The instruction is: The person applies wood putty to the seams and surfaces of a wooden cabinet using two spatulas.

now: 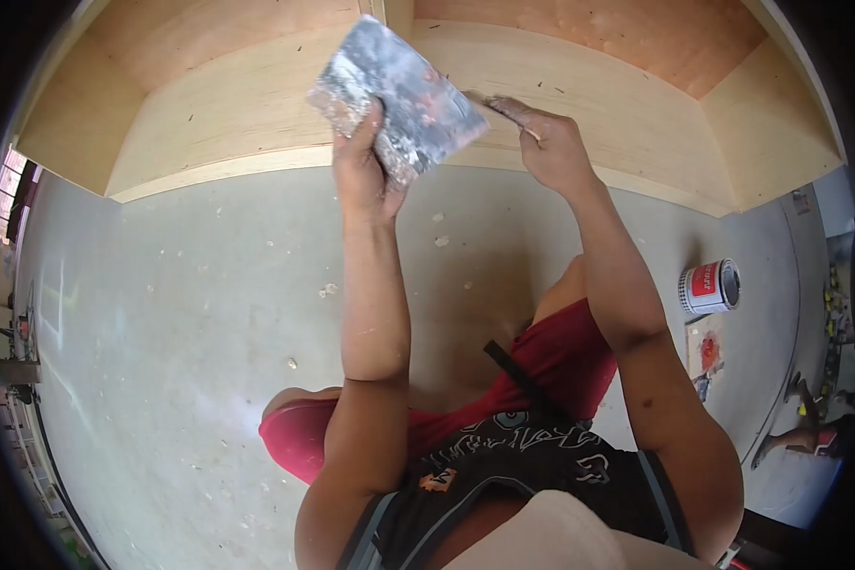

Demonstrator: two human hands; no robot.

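My left hand (366, 166) grips a flat square board (399, 95) smeared with grey, white and reddish putty, held up in front of a plywood cabinet (256, 104). My right hand (546, 142) holds a small putty knife (499, 104), its blade touching the right edge of the board. Both hands are raised over the cabinet's lower panel. I am crouched, with red shorts and a black shirt visible below.
A red and white paint can (710, 286) stands on the concrete floor (180, 313) at the right, with a stained flat piece (705, 347) beside it. Another person's feet (803, 427) show at the far right. Putty flecks dot the floor.
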